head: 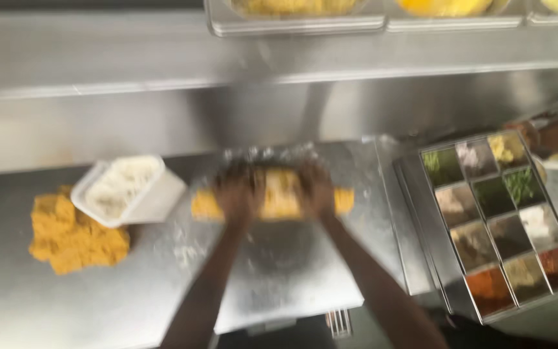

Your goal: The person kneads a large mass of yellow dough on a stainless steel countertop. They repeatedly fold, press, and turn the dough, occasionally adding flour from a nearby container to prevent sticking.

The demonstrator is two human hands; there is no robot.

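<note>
View: you look down from your head at a steel tabletop point(46, 310); the picture is blurred by motion.
Dough log: a yellow roll of dough point(281, 197) lies at the middle of the tabletop, its long axis running left to right, straight ahead of you at the far end of both arms.
Left hand: your left hand point(237, 192) rests palm down on the left part of the roll; fingers look spread, though blur hides detail.
Right hand: your right hand point(316, 189) presses on the right part of the roll, just beside the other; neither is nearer, both sit on it.
Roll ends: a short yellow end shows past each hand.
Left side: a white tub of pale flour point(126, 189) stands tilted, touching an orange crumbly heap point(72, 236).
Right side: a metal tray of spice compartments point(502, 223), well apart from the roll.
Far edge: steel pans of yellow food point(295, 13).
</note>
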